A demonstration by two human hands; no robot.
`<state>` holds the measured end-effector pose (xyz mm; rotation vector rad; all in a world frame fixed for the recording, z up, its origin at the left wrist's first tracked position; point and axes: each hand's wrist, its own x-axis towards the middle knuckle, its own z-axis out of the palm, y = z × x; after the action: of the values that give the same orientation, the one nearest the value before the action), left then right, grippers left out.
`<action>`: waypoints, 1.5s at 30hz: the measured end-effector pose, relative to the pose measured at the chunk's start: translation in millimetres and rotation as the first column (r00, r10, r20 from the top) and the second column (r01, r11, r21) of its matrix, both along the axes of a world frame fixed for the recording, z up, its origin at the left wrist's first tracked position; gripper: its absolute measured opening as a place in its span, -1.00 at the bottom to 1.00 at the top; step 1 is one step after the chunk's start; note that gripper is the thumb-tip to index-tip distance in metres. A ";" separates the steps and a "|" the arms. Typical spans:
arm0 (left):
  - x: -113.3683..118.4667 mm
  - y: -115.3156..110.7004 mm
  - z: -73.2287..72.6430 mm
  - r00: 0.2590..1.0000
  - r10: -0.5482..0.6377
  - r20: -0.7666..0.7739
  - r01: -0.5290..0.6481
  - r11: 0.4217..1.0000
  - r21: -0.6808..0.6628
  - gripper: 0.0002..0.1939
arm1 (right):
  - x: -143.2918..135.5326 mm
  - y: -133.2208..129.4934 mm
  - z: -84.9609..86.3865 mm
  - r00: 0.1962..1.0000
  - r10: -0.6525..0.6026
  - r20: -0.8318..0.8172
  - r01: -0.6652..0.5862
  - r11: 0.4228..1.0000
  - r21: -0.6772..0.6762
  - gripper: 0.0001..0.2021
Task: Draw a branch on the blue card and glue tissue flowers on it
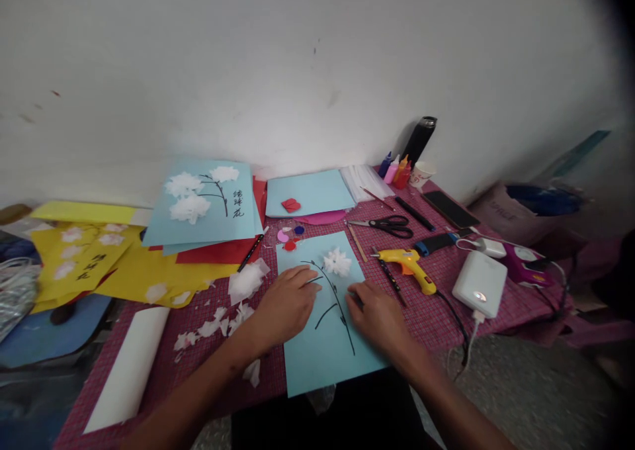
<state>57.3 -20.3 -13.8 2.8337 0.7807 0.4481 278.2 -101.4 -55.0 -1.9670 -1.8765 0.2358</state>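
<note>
Two hands, left [290,303] and right [377,314], flank the drawn branch [333,291] on blue paper [317,357]; fingers loosely curled, any grip not discernible. White paper flower [337,262]: beside branch's upper part. Yellow glue gun [407,262]: right of branch.

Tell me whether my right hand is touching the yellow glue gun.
Apart: the head view shows checked cloth and a dark pencil between your right hand and the yellow glue gun.

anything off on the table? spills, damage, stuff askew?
Just clutter: white paper scraps scattered over the checked tablecloth by the left hand, odd for being crumpled and loose beside a flat blue sheet. No spill visible.
</note>
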 end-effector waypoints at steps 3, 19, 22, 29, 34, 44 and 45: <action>-31.3 -6.9 4.1 0.996 0.073 0.061 -0.070 0.997 -0.038 -0.76 | 1.2 -9.3 -3.8 0.999 0.033 -0.034 -0.033 0.999 0.013 -0.86; -132.0 -65.9 -13.2 0.878 0.477 0.033 -0.465 0.868 -0.174 -0.85 | 9.3 -15.0 -24.2 0.989 0.147 0.021 -0.148 0.984 0.095 -0.83; -123.2 -58.3 -6.6 0.889 0.455 -0.053 -0.457 0.873 -0.173 -0.84 | 10.4 -14.6 -26.8 0.988 0.152 0.028 -0.154 0.983 0.095 -0.82; -99.1 -46.4 -1.3 0.918 0.331 -0.217 -0.361 0.926 -0.112 -0.83 | 9.6 -15.6 -23.4 0.989 0.150 0.007 -0.149 0.983 0.103 -0.82; -91.1 -39.4 -4.5 0.895 0.295 -0.335 -0.315 0.949 -0.007 -0.80 | 6.2 -17.4 -17.8 0.987 0.155 -0.044 -0.150 0.984 0.098 -0.83; -88.6 -42.0 -2.2 0.949 0.309 -0.055 -0.314 0.944 -0.106 -0.76 | 3.1 -21.4 -7.4 0.966 0.161 -0.204 -0.128 0.978 0.167 -0.85; -85.0 -44.6 -0.3 0.950 0.311 0.024 -0.304 0.940 -0.158 -0.78 | -1.1 -24.6 -2.5 0.949 0.171 -0.266 -0.125 0.976 0.180 -0.86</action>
<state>-27.7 -64.9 -14.0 2.5565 1.2007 0.4737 277.1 -126.1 -57.5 -1.5951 -1.7972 0.3730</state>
